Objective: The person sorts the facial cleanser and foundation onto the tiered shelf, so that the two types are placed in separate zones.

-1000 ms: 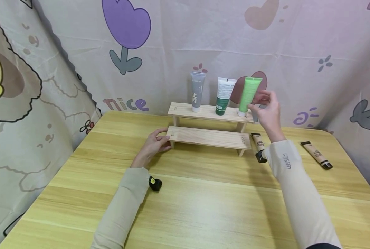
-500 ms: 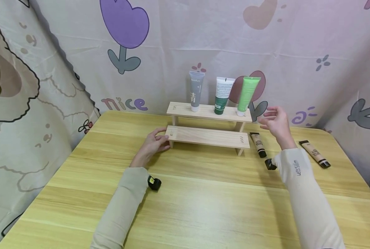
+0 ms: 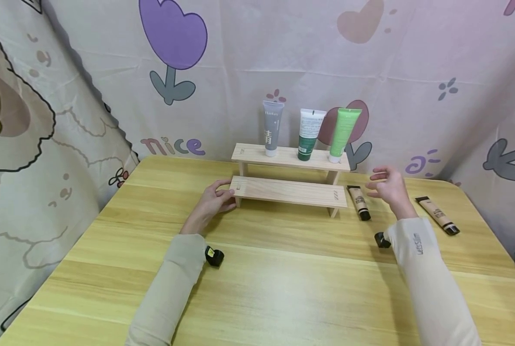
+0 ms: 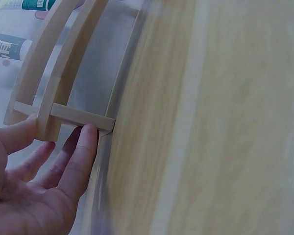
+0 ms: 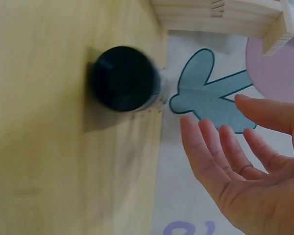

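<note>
A two-tier wooden rack [image 3: 288, 191] stands at the back of the table. My left hand [image 3: 214, 201] holds its left end, thumb at the lower board's edge and fingertips against the leg [image 4: 83, 116]. Three tubes stand cap-down on the upper tier: a grey tube [image 3: 272, 129], a white and green tube [image 3: 310, 134] and a bright green tube [image 3: 344, 134]. To the right of the rack, my right hand [image 3: 389, 190] hovers with nothing in it, fingers spread. Close beside it lies a beige tube [image 3: 358, 202], whose black cap [image 5: 123, 78] faces the right wrist camera.
Another beige tube with a black cap [image 3: 438, 215] lies farther right on the wooden table [image 3: 292, 288]. A printed curtain [image 3: 240, 57] hangs right behind the table's back edge. Small black wrist cameras stick out from both sleeves.
My right hand has let go of the bright green tube and moved right and down, toward the near beige tube. The green tube stays upright on the upper tier. My left hand has stayed put.
</note>
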Demonstrator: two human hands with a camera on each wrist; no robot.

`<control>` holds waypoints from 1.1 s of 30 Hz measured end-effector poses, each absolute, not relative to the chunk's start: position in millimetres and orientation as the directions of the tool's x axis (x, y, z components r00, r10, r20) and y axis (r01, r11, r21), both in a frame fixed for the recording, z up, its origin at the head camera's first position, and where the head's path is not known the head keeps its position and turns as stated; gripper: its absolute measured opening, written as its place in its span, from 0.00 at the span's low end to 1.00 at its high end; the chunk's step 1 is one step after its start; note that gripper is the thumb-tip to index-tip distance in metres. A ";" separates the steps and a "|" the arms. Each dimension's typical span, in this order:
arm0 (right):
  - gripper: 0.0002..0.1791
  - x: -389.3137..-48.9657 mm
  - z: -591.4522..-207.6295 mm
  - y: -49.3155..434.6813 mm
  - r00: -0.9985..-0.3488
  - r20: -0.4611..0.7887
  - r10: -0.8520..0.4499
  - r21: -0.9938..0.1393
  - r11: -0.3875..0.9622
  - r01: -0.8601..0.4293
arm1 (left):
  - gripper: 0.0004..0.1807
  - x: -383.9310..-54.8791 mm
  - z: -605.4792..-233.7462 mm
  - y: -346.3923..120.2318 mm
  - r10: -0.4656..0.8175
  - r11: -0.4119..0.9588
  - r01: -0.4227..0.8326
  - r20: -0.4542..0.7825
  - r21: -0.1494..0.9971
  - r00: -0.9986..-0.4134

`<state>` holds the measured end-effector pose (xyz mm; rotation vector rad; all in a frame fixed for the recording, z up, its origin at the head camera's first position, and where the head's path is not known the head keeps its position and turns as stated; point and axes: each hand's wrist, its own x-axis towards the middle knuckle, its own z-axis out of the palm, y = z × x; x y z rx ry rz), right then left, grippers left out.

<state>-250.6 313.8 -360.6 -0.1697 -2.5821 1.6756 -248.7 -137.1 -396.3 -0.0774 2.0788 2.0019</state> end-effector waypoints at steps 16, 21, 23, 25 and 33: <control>0.32 -240.6 -378.4 318.3 -0.986 -0.164 0.032 -0.885 0.437 0.161 | 0.27 -246.3 -404.0 -137.5 0.136 0.053 -0.228 -0.233 0.972 -0.963; 0.33 -240.5 -379.0 314.9 -0.978 -0.206 0.021 -0.863 0.466 0.192 | 0.27 -246.6 -405.6 -138.8 0.131 0.057 -0.235 -0.240 0.970 -0.962; 0.34 -241.6 -379.3 314.6 -0.977 -0.212 0.020 -0.857 0.477 0.195 | 0.28 -246.8 -405.4 -139.2 0.134 0.051 -0.235 -0.240 0.971 -0.961; 0.34 -242.6 -378.9 313.8 -0.975 -0.220 0.016 -0.848 0.491 0.199 | 0.28 -247.3 -404.8 -139.4 0.139 0.045 -0.234 -0.238 0.971 -0.961; 0.37 -246.9 -370.1 313.1 -0.954 -0.296 -0.046 -0.774 0.597 0.212 | 0.27 -250.8 -400.3 -138.9 0.152 0.048 -0.214 -0.218 0.976 -0.964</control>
